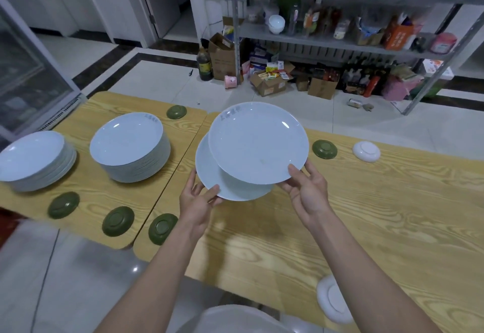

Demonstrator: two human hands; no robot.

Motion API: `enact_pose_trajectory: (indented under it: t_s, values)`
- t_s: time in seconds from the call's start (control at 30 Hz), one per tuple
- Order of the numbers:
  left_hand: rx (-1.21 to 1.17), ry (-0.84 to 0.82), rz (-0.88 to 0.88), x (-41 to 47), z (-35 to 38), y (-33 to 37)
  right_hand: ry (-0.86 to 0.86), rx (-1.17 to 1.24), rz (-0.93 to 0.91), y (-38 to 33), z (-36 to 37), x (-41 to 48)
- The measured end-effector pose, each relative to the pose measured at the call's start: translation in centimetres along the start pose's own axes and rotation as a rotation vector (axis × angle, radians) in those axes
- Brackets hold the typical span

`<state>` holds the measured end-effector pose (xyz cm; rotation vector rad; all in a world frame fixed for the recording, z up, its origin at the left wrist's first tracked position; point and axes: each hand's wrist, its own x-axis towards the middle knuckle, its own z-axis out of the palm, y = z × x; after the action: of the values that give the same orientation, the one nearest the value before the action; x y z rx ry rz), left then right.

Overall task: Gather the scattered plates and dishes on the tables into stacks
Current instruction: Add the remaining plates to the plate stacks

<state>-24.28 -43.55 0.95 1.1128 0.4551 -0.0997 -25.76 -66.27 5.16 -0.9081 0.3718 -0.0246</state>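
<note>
The left hand (pixel 195 201) pinches the lower white plate (pixel 209 170) in its fingers. The right hand (pixel 306 188) fingers grip the upper white plate (pixel 258 146), which overlaps it. Both are above the desk (pixel 366 214), right of two plate stacks (pixel 129 146).

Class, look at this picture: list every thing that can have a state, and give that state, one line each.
Upper plate, lifted, held at its rim by the right hand.
Lower plate, lifted, held at its rim by the left hand, partly under the upper plate.
Middle stack, upright on the table.
Far-left stack, upright, shorter.
Green dishes, upside down, scattered singly.
White dishes, upside down, unstacked.
</note>
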Motion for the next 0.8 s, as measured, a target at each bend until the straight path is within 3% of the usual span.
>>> enact_pose_trajectory:
  t_s: [0.43, 0.8]
  values:
    - [-0.073, 0.002, 0.038, 2.0, -4.2, 3.7, -0.040, -0.017, 0.013, 3.6, 6.2, 0.4]
    - [-0.108, -0.064, -0.008, 8.6, -14.1, 10.9, 0.114, 0.067, 0.003, 11.4, 16.9, 2.2]
